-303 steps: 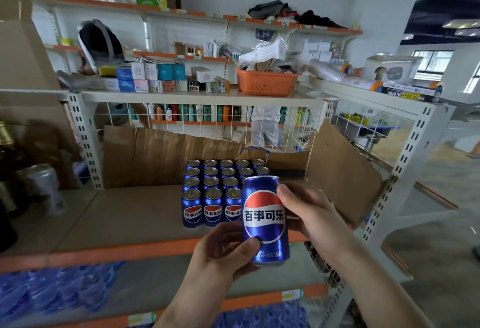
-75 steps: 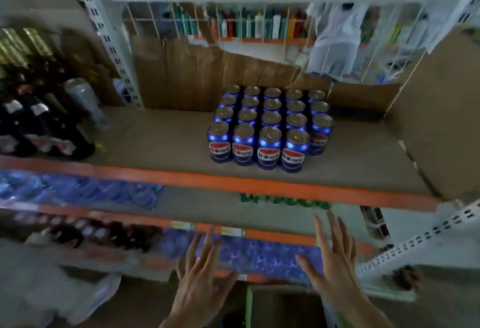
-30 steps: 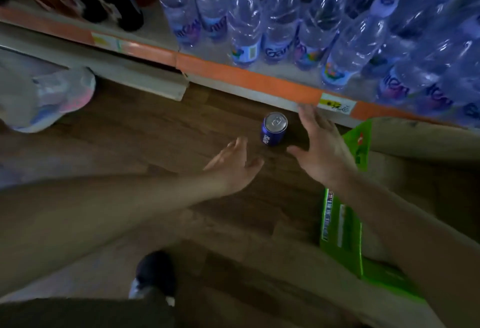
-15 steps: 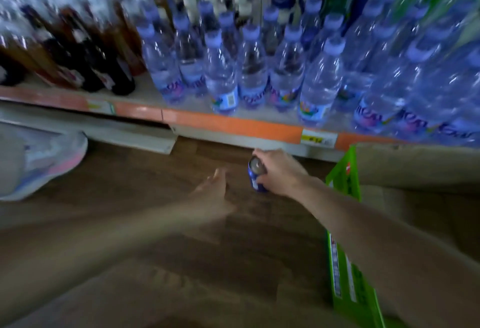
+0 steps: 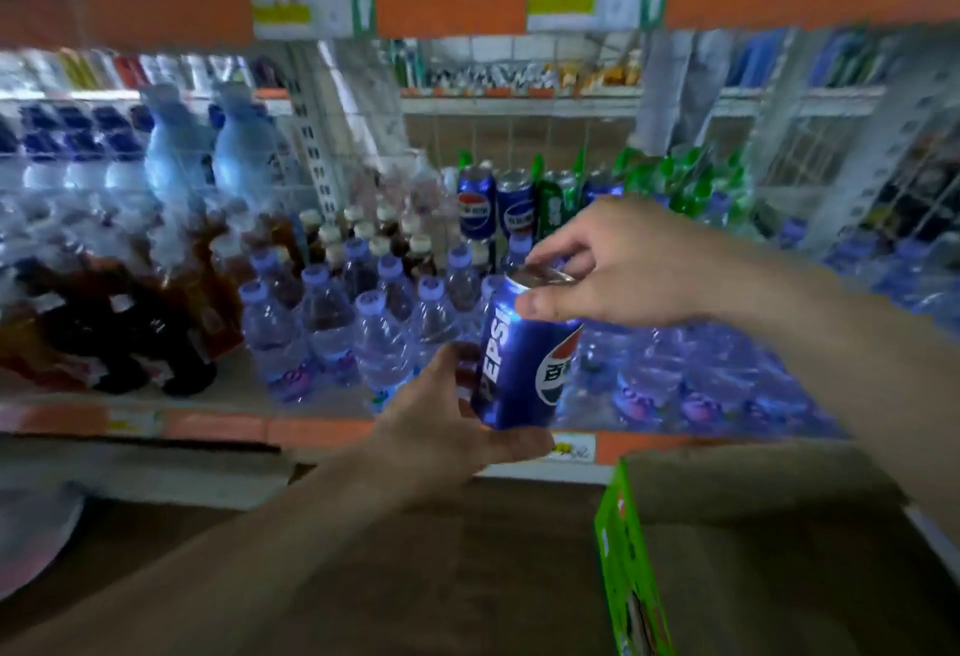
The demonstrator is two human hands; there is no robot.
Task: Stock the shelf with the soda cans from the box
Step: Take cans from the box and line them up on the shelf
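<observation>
Right hand [image 5: 618,260] pinches the can [image 5: 524,359] rim at 12 o'clock; left hand [image 5: 441,427] cups its base. Keep it upright while lifting.

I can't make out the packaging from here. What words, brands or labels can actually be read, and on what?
"PEPSI": down the side of the blue can held in both hands.
Chinese characters on that can's round logo: cut off, unreadable.
Price tags on the orange shelf edge: blurred.
Water bottle labels: blurred.
Cans at the back: logo only, text unreadable.
</observation>
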